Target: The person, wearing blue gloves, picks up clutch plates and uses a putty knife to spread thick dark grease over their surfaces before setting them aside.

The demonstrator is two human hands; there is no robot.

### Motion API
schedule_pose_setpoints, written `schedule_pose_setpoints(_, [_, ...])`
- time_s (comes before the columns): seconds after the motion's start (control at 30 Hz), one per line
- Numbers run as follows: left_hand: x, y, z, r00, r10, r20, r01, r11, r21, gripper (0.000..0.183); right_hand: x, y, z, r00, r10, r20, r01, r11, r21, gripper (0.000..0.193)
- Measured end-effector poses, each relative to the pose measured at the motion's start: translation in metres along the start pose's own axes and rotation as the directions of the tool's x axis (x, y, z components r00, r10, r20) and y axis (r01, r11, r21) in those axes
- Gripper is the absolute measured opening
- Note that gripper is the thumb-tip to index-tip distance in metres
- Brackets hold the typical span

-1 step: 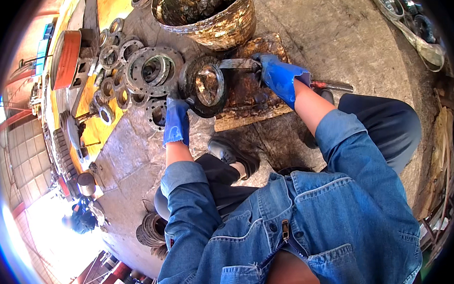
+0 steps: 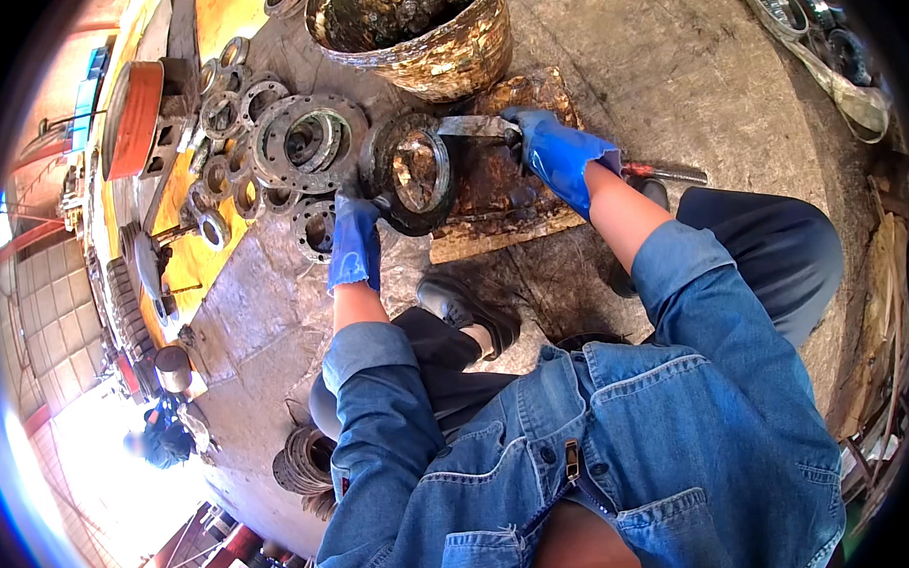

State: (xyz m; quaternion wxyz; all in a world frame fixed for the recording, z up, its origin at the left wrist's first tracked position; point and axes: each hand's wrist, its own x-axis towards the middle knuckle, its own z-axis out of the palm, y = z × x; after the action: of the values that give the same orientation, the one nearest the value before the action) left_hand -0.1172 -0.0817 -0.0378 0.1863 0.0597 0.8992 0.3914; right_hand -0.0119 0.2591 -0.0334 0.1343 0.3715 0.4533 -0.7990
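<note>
My left hand (image 2: 355,242), in a blue rubber glove, is closed on the lower left edge of a dark, greasy metal ring (image 2: 378,166). The ring stands tilted, and its wide hole shows the soiled board behind it. In my right hand (image 2: 562,160), also gloved in blue, is a scraper with a flat metal blade (image 2: 472,126). Its blade points left, with the tip at the ring's upper right rim; whether they touch I cannot tell. The scraper's handle is mostly hidden by the glove. Under both lies a grease-covered board (image 2: 492,198).
A grimy bucket (image 2: 427,65) holding dark sludge stands beyond the board. Several metal rings and a large flange (image 2: 274,145) lie to the left. A red-handled tool (image 2: 676,173) is by my right knee. Bearings (image 2: 780,7) lie at the far right, and stacked rings (image 2: 302,458) at lower left.
My right hand and the scraper have shifted very slightly, and the blade catches more light. My left hand and the ring stay almost in place.
</note>
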Motion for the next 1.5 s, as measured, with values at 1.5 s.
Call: schedule_pose_setpoints(1.5, [-0.071, 0.101, 0.007, 0.985, 0.009, -0.171, -0.069, 0.935, -0.348, 0.068, -0.125, -0.151, 0.012, 0.565, -0.74, 0.366, 0.665, 0.146, -0.733, 0.034])
